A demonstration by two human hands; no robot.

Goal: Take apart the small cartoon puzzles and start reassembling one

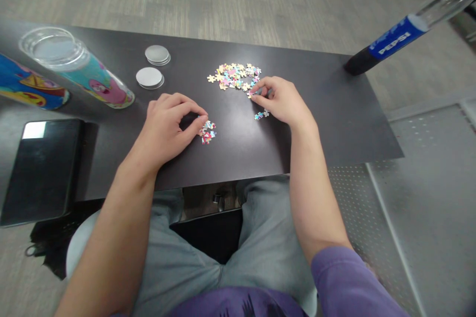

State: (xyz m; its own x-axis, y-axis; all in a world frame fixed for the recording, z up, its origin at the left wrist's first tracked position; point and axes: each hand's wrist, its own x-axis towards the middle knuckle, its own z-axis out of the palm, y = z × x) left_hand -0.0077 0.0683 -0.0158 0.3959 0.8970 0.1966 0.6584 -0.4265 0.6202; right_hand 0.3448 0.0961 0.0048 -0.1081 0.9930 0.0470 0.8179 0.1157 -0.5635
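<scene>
A loose pile of small, colourful jigsaw pieces [232, 75] lies toward the far side of the dark table. At its near right edge, my right hand [278, 100] pinches a jigsaw piece [250, 94] between thumb and forefinger. Just below that hand rests a short strip of jigsaw pieces [262, 115]. My left hand [169, 121] is to the left, its thumb and forefinger closed at the upper edge of a small jigsaw cluster [208, 134] with red and white parts. The fingers partly hide that cluster.
Two stacks of round whitish discs [149, 78] sit at the back left. Beside them stand a clear-topped patterned canister [92, 77] and a blue canister [33, 84]. A black tablet-like device [42, 168] lies at the left edge. A Pepsi bottle [390, 42] stands at the far right corner.
</scene>
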